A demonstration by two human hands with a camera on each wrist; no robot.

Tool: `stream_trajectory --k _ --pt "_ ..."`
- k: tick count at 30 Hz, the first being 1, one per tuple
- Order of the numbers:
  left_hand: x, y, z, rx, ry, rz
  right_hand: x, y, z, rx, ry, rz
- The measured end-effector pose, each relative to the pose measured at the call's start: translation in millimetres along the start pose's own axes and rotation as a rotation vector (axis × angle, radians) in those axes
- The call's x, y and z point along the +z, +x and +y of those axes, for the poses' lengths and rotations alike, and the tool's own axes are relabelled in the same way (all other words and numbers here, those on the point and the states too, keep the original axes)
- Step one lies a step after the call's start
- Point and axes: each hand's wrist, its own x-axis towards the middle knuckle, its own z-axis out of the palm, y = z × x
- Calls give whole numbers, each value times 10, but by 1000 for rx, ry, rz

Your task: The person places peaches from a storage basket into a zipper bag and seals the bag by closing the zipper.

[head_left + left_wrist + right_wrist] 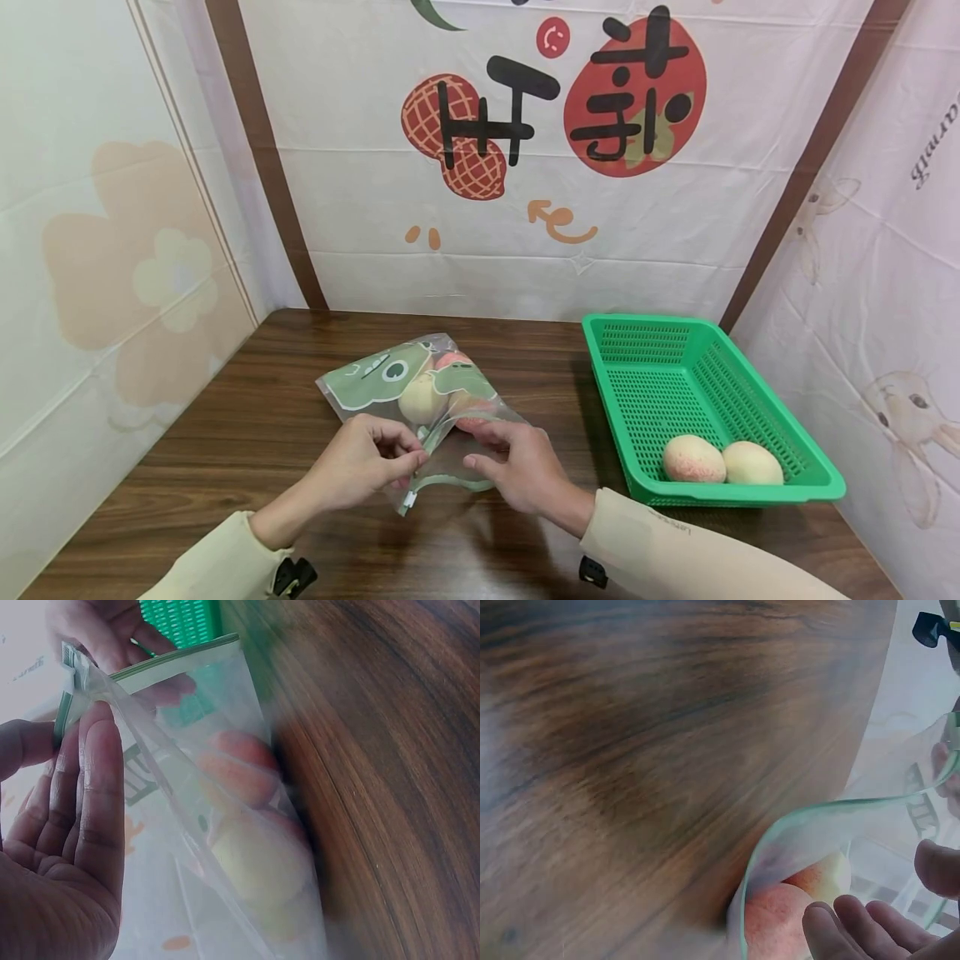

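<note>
A clear zip bag (pixel 375 373) with a green cartoon print lies on the table, its mouth facing me and partly spread. Several peaches (pixel 259 859) show through its plastic, some pale yellow and some reddish. My left hand (pixel 360 462) pinches the zip edge near the white slider (pixel 409 500) at the bag's corner. At the other side of the mouth is my right hand (pixel 525 467), thumb apart from the fingers and nothing held between them. In the right wrist view, its fingertips (pixel 851 919) are at the opening, close to a pinkish peach (pixel 776 922) inside.
A green plastic basket (pixel 750 375) stands on the right of the brown wooden table (pixel 285 400). Two peaches (pixel 693 459) sit side by side at its near end. Printed white cloth (pixel 360 242) hangs behind the table and along both sides.
</note>
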Motion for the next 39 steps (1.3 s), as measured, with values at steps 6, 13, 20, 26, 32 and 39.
stream_trajectory --k 6,13,20,26,32,39 --pt "-4 -1 1 -9 -9 -4 -177 -53 -66 30 -23 5" --pt "-6 -6 -7 -9 -15 -6 -369 -66 -119 8 -32 51" --pt "-10 -7 -14 -7 -17 -7 -512 -81 -172 36 -39 67" --pt "-15 -12 -10 -10 -29 -12 -666 -61 -199 17 -42 107" --pt "-15 -10 -8 -17 -29 -16 -858 -47 -229 20 -40 116" --pt "-14 -8 4 -21 -20 -13 -1073 -65 -228 29 -92 111"
